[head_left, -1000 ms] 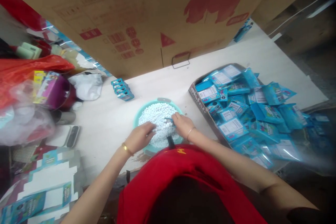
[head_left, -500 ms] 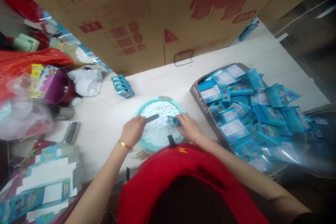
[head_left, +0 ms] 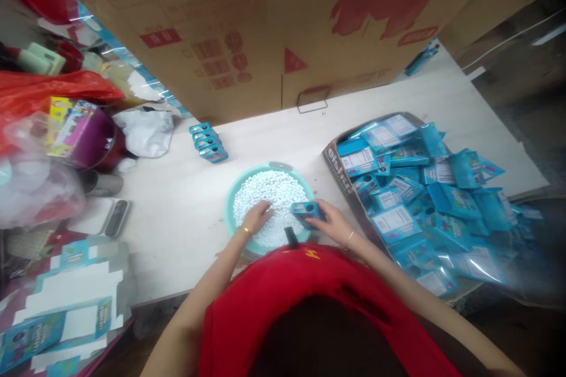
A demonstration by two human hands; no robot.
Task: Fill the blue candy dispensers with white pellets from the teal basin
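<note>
A round mint-green basin (head_left: 230, 216) stands on the table, filled with small white pellets (head_left: 279, 185). My left hand (head_left: 255, 218) rests over the left part of the pellets. Its fingers are drawn together, and whatever they hold is too small or hidden to make out. Over the basin's right rim, my right hand (head_left: 331, 221) grips a small blue box (head_left: 306, 210) with a dark round mark on its side. To the right, a carton (head_left: 338, 174) is heaped with blue printed packs (head_left: 395, 218).
A short row of small blue boxes (head_left: 209, 142) stands behind the basin. A large brown carton (head_left: 265, 41) walls off the back. At left are a white scale (head_left: 95, 216), a white plastic bag (head_left: 148, 132) and flattened blue-and-white cartons (head_left: 71, 294).
My left hand has moved right and down onto the pellets; the dark flat piece it held is out of sight. My right hand has shifted slightly right with the blue box, now turned broadside.
</note>
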